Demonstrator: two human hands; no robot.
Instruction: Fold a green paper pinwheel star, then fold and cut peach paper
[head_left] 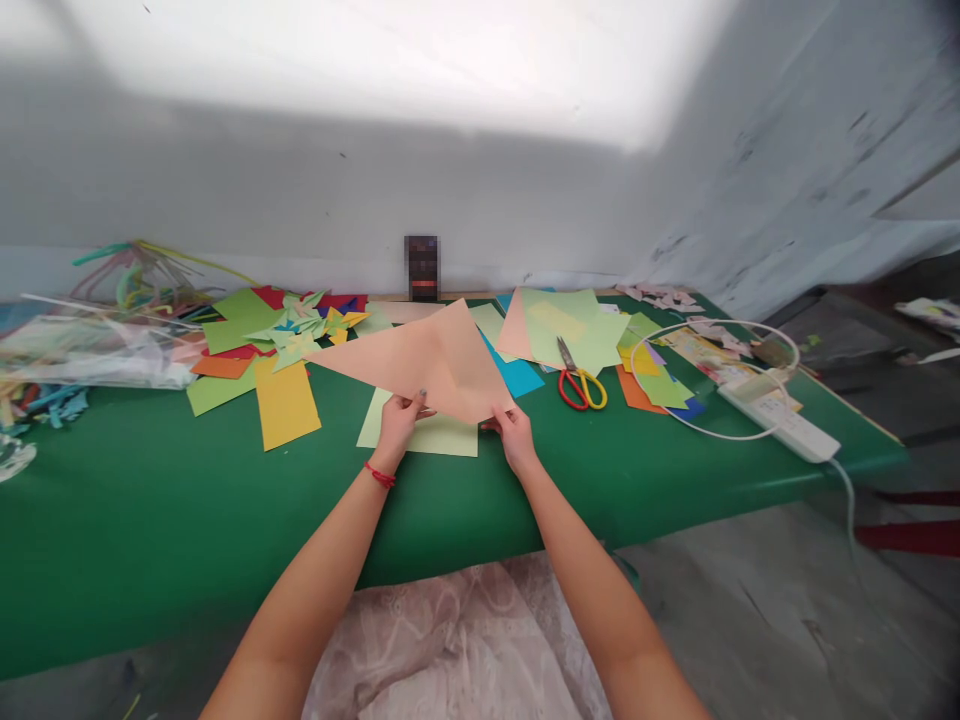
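Both of my hands hold up a sheet of peach-coloured paper over the green table. My left hand pinches its lower edge, thumb on top, with a red band round the wrist. At the lower right corner, my right hand grips the paper between thumb and fingers. The sheet is tilted, with one long point reaching to the left. A pale green sheet lies flat on the table beneath it, partly hidden. To the right rest scissors with one red and one yellow handle loop.
A yellow sheet and folded paper pieces lie at left, near a clear plastic bag. Green and peach sheets sit at back right. A white power strip with a cable is at far right. A phone-like dark object leans on the wall.
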